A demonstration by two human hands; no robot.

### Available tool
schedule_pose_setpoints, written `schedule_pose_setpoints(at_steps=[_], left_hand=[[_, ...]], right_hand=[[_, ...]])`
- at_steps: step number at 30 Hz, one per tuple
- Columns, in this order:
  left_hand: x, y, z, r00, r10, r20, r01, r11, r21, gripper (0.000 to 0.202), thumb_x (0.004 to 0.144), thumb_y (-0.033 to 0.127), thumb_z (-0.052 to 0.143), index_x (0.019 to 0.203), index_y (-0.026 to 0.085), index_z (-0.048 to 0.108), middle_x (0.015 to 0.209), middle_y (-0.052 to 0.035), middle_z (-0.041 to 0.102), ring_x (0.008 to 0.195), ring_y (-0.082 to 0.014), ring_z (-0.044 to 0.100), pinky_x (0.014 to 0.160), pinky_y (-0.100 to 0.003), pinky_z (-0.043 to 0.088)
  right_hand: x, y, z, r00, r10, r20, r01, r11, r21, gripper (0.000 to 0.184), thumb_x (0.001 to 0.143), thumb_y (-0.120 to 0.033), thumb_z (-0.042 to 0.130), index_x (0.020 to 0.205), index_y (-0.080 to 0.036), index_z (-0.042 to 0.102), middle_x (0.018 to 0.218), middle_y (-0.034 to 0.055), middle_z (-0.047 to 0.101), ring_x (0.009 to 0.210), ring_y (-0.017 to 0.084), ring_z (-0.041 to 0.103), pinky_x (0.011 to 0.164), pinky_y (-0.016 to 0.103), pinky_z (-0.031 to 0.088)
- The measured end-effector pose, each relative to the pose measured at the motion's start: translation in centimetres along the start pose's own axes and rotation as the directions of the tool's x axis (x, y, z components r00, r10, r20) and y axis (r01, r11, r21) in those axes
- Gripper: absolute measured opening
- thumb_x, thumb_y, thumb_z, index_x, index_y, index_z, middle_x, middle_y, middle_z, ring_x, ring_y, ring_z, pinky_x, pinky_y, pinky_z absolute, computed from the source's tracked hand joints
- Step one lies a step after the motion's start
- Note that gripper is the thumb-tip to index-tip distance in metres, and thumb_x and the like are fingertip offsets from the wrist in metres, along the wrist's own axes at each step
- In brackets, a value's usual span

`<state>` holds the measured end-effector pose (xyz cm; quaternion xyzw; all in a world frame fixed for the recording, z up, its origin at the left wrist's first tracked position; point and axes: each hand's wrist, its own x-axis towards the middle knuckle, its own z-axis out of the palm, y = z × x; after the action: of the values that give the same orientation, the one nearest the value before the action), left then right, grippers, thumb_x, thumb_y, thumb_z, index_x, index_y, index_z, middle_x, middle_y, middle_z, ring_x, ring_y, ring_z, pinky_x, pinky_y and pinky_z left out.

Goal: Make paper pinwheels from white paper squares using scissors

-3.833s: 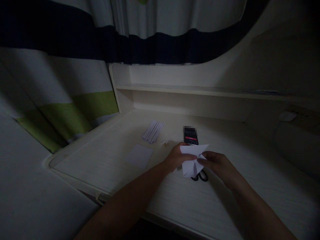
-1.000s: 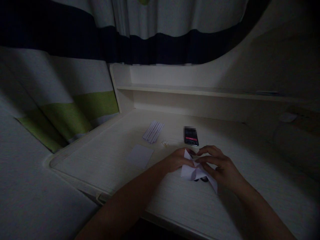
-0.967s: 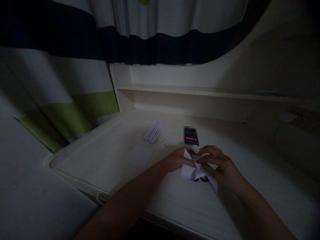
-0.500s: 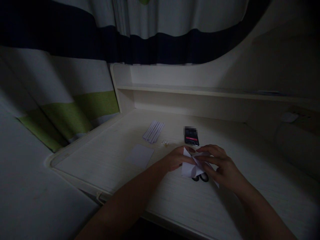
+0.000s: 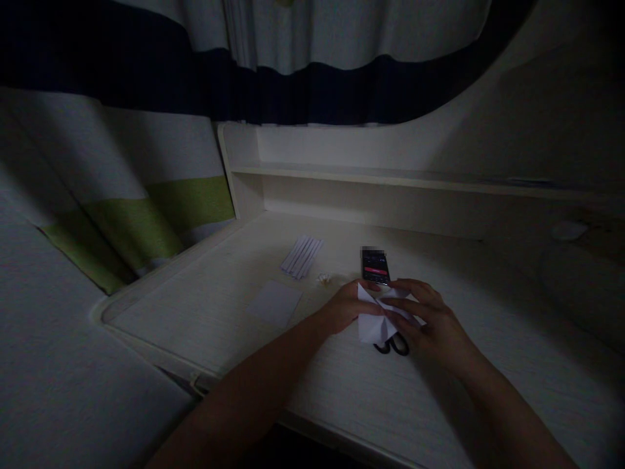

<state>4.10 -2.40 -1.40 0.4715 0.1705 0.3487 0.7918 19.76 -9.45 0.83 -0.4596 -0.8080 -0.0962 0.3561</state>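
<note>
A creased, partly folded sheet of white paper is held between both hands, just above the desk. My left hand grips its left side, the thumb lying across the front. From the right, my right hand pinches the folds with its fingers and thumb, covering part of the sheet. Under the paper lie scissors; only their black handle loops show, and the blades are hidden. A phone with a lit screen lies right behind the hands.
Several rolled or folded white paper strips lie side by side at the back left. A flat white sheet and a small pale object lie left of my hands. Behind runs a shelf, with a curtain at the left.
The paper's flaps have shifted: the right-hand corner that hung down is now folded in under my right fingers. Both hands stay in nearly the same place.
</note>
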Motion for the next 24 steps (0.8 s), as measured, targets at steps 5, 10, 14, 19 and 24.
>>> schedule_pose_setpoints(at_steps=[5, 10, 14, 19, 24], left_hand=[[0.3, -0.4, -0.3, 0.998, 0.043, -0.043, -0.042, 0.999, 0.032, 0.047, 0.046, 0.007, 0.075, 0.087, 0.013, 0.051, 0.074, -0.0006, 0.058, 0.067, -0.0117, 0.056, 0.07, -0.029, 0.039], [0.5, -0.6, -0.4, 0.993, 0.068, -0.094, -0.063, 0.996, 0.057, 0.049, 0.046, 0.007, 0.075, 0.088, 0.014, 0.049, 0.076, -0.0009, 0.058, 0.068, -0.0117, 0.055, 0.072, -0.03, 0.038], [0.4, -0.5, -0.4, 0.99, 0.112, -0.09, -0.104, 0.991, 0.088, 0.049, 0.049, 0.007, 0.074, 0.09, 0.014, 0.049, 0.08, -0.0017, 0.057, 0.072, -0.012, 0.055, 0.074, -0.031, 0.039], [0.1, -0.2, -0.1, 0.984, 0.141, -0.11, -0.125, 0.982, 0.143, 0.05, 0.051, 0.009, 0.073, 0.093, 0.015, 0.047, 0.079, -0.0007, 0.056, 0.068, -0.0103, 0.053, 0.071, -0.029, 0.04], [-0.1, 0.3, 0.5, 0.976, 0.163, -0.142, -0.134, 0.972, 0.191, 0.05, 0.051, 0.01, 0.072, 0.093, 0.014, 0.046, 0.072, 0.0013, 0.055, 0.062, -0.009, 0.051, 0.064, -0.026, 0.04]], right_hand=[[0.1, -0.3, 0.2, 1.0, -0.009, 0.001, 0.009, 1.0, 0.0, 0.023, 0.079, -0.021, 0.049, 0.098, -0.021, 0.063, 0.112, 0.0103, 0.053, 0.106, 0.026, 0.046, 0.086, 0.047, 0.04], [0.0, -0.2, 0.7, 0.999, 0.038, -0.035, -0.037, 0.999, 0.021, 0.024, 0.077, -0.021, 0.049, 0.097, -0.024, 0.064, 0.111, 0.0094, 0.054, 0.105, 0.026, 0.047, 0.084, 0.049, 0.042], [-0.1, -0.1, 1.0, 0.992, 0.108, -0.058, -0.103, 0.992, 0.077, 0.025, 0.078, -0.023, 0.049, 0.098, -0.023, 0.064, 0.114, 0.0098, 0.052, 0.105, 0.026, 0.048, 0.083, 0.047, 0.044], [-0.2, -0.3, 1.3, 0.967, 0.234, -0.104, -0.218, 0.965, 0.147, 0.025, 0.079, -0.028, 0.049, 0.101, -0.026, 0.061, 0.121, 0.0086, 0.048, 0.109, 0.026, 0.046, 0.086, 0.047, 0.042], [-0.1, -0.5, 1.2, 0.932, 0.328, -0.153, -0.308, 0.941, 0.143, 0.03, 0.076, -0.031, 0.052, 0.105, -0.025, 0.052, 0.119, 0.0101, 0.044, 0.113, 0.028, 0.041, 0.091, 0.05, 0.036]])
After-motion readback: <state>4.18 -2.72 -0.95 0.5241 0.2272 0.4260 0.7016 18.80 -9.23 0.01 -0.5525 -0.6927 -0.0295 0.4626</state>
